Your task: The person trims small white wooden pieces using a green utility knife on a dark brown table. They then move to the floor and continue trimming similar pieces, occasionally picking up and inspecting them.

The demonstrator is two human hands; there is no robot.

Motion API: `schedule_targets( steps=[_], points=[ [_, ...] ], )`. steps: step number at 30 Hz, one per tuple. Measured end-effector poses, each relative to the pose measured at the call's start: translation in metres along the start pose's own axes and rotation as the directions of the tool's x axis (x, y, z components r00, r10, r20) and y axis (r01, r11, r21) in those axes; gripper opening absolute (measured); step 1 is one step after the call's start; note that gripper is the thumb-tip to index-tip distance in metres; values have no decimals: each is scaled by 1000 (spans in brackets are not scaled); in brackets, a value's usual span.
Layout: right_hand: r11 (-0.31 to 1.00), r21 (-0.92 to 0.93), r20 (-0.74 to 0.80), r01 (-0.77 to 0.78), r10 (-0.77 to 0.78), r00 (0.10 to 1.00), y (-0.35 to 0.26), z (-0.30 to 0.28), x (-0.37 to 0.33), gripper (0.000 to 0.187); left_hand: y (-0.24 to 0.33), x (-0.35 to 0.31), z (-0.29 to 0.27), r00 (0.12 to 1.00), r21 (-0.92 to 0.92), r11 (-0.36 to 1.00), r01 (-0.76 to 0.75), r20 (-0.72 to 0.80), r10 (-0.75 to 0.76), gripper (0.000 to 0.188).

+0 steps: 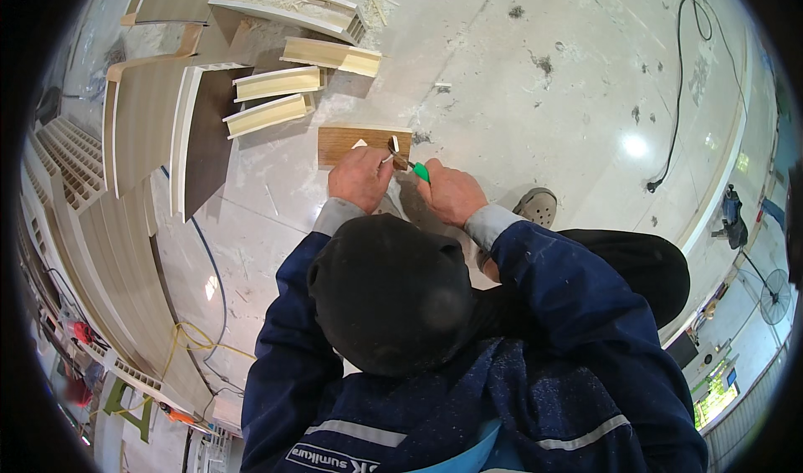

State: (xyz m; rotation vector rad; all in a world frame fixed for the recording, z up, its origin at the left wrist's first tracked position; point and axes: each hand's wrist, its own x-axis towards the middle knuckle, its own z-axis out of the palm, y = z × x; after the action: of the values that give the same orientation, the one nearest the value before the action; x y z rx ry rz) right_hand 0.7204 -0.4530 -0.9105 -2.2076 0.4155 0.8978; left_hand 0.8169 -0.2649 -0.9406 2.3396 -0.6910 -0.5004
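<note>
A short brown wood-grain board point(339, 143) with a pale far edge lies on the floor in front of me. My left hand point(360, 180) rests at its near edge, fingers bent and pinched on a small white piece point(395, 144) over the board's right part. Another white bit point(360, 143) shows just beyond my left knuckles. In my closed right hand point(454, 193) is a green-handled tool point(421, 171); its thin dark shaft points left toward the white piece. The tool's tip is too small to make out.
Several short cream panel pieces point(272, 115) lie at the far left, next to larger dark-faced panels point(209, 138). Long slatted panels point(117, 247) fill the left side. A blue hose point(211, 260) runs along the floor there. A black cable point(677, 113) lies at right, and a shoe point(536, 206) is beside my right hand.
</note>
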Motion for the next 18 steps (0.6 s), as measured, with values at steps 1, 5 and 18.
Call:
schedule_targets(
  steps=[1,5,18],
  points=[
    [1000,1,-7,-2,2,1000,1,2,2,35,-1,0,0,1000,-6,1000,-9,-2,9,14],
    [999,-20,-13,-25,25,1000,8,10,10,37,-5,-1,-1,1000,9,1000,-7,24,7,15],
    [991,-135,-533,22,-91,841,38,-4,18,46,-19,-35,3,757,-780,287,557,334,-562,42]
  ],
)
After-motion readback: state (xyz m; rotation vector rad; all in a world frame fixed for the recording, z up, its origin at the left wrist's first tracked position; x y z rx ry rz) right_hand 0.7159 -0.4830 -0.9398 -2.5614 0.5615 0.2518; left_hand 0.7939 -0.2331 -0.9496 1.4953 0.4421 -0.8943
